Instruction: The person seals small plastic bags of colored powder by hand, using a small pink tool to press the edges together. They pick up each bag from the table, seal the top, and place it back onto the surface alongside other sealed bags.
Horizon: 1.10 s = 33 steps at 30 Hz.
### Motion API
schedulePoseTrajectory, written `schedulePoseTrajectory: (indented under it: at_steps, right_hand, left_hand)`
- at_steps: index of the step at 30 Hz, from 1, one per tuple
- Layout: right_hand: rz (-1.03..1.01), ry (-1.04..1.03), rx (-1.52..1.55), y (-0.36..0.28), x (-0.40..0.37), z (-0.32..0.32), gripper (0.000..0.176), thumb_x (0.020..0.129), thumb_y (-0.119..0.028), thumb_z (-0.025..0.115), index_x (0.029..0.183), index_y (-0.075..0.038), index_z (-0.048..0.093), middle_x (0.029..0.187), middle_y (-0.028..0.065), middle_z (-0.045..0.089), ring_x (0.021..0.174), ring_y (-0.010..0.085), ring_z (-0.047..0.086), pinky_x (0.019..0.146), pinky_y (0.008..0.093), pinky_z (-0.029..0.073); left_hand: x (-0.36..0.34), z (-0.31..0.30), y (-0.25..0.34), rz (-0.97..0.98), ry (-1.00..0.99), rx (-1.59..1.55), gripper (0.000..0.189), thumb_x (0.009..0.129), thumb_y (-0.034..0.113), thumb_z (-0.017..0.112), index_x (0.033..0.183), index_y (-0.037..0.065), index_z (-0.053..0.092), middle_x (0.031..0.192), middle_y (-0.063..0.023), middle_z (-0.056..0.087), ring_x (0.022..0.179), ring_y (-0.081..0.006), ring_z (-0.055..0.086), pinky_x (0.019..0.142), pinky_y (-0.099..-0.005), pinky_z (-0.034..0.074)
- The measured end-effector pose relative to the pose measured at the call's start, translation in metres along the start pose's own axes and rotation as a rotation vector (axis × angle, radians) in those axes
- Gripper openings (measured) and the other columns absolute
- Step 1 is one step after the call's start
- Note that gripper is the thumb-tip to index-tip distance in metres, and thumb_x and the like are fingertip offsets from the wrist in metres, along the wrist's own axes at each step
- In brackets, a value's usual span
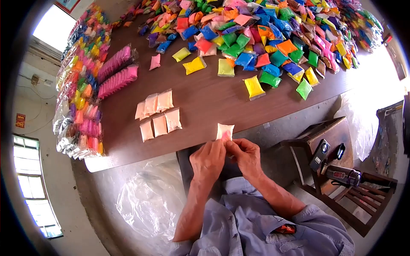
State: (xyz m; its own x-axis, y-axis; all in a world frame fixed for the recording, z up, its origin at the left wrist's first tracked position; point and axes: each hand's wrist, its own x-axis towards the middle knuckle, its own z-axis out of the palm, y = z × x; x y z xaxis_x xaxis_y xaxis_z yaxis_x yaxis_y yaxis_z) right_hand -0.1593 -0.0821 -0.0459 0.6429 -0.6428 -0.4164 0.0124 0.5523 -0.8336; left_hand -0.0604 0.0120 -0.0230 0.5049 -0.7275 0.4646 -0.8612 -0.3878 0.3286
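Just over the table's front edge, a small pale packet (225,131) with a pink patch stands up between my hands. My left hand (208,160) is closed, with its fingertips on the packet's lower left part. Opposite it, my right hand (246,156) pinches the lower right part between thumb and fingers. The packet's bottom end is hidden by my fingers. To the left, several peach-coloured packets (159,124) lie on the table in two short rows.
A large heap of colourful packets (252,38) covers the table's far side. Bundled packets (81,94) line the left end, beside two pink packet stacks (118,81). A wooden chair (324,153) at right holds a flask (343,175). Clear plastic (149,196) lies below the table.
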Motion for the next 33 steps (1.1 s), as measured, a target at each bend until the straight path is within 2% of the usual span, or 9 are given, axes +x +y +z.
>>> schedulePoseTrajectory:
  at_steps: [5, 7, 15, 18, 24, 30, 33]
  right_hand:
    - [-0.063, 0.029, -0.084, 0.002, -0.004, 0.002, 0.022, 0.1, -0.019, 0.073, 0.098, 0.003, 0.077, 0.078, -0.0004, 0.069, 0.066, 0.0042, 0.057, 0.056, 0.0209, 0.043]
    - [-0.112, 0.031, -0.006, 0.006, -0.001, 0.0, 0.021, 0.101, -0.017, 0.073, 0.099, 0.003, 0.077, 0.078, -0.0002, 0.069, 0.067, 0.0047, 0.058, 0.057, 0.0209, 0.044]
    - [-0.087, 0.018, -0.021, 0.007, 0.004, -0.001, 0.019, 0.1, -0.015, 0.073, 0.099, 0.004, 0.076, 0.078, -0.0001, 0.069, 0.068, 0.0054, 0.059, 0.059, 0.0208, 0.045]
    - [-0.085, 0.025, -0.036, 0.007, 0.004, -0.001, 0.019, 0.1, -0.014, 0.072, 0.1, 0.005, 0.076, 0.078, 0.0, 0.069, 0.068, 0.0054, 0.059, 0.059, 0.0209, 0.046]
    - [-0.113, 0.02, 0.015, 0.012, 0.003, -0.001, 0.019, 0.1, -0.014, 0.072, 0.099, 0.005, 0.076, 0.077, 0.0005, 0.068, 0.068, 0.0062, 0.059, 0.059, 0.0218, 0.046]
    - [-0.107, 0.026, -0.049, 0.01, 0.007, -0.003, 0.021, 0.1, -0.016, 0.074, 0.098, 0.005, 0.075, 0.077, 0.0013, 0.069, 0.068, 0.0068, 0.059, 0.059, 0.0227, 0.047]
    - [-0.112, 0.038, -0.023, 0.011, 0.007, -0.001, 0.022, 0.1, -0.017, 0.074, 0.097, 0.005, 0.075, 0.075, 0.0012, 0.068, 0.067, 0.0064, 0.058, 0.058, 0.0227, 0.046]
  left_hand:
    - [0.005, -0.005, -0.001, -0.004, 0.001, -0.032, 0.009, 0.089, 0.004, 0.076, 0.088, 0.004, 0.067, 0.074, -0.0088, 0.066, 0.062, -0.0268, 0.067, 0.054, -0.0374, 0.054]
    - [0.001, -0.006, 0.008, 0.075, -0.031, -0.104, 0.009, 0.088, 0.003, 0.076, 0.087, 0.004, 0.067, 0.073, -0.0085, 0.065, 0.061, -0.0268, 0.067, 0.054, -0.0371, 0.054]
    - [0.013, 0.001, 0.001, 0.024, -0.052, -0.02, 0.013, 0.091, 0.006, 0.073, 0.084, 0.006, 0.063, 0.071, -0.0079, 0.064, 0.06, -0.0267, 0.066, 0.053, -0.0366, 0.053]
    - [0.017, 0.002, 0.001, 0.027, 0.017, 0.006, 0.015, 0.091, 0.007, 0.073, 0.082, 0.007, 0.061, 0.069, -0.0075, 0.061, 0.058, -0.0266, 0.064, 0.052, -0.0368, 0.052]
    - [0.004, 0.001, 0.002, 0.059, -0.051, -0.038, 0.017, 0.091, 0.006, 0.073, 0.081, 0.007, 0.06, 0.069, -0.0077, 0.062, 0.058, -0.0276, 0.064, 0.053, -0.0376, 0.052]
    - [0.018, 0.003, -0.002, 0.069, 0.037, 0.021, 0.02, 0.092, 0.006, 0.073, 0.078, 0.008, 0.058, 0.068, -0.0068, 0.06, 0.058, -0.0259, 0.063, 0.051, -0.0374, 0.052]
    - [0.008, -0.001, 0.008, 0.067, -0.057, -0.002, 0.021, 0.09, 0.005, 0.073, 0.077, 0.008, 0.057, 0.068, -0.0073, 0.059, 0.058, -0.0263, 0.063, 0.052, -0.0382, 0.052]
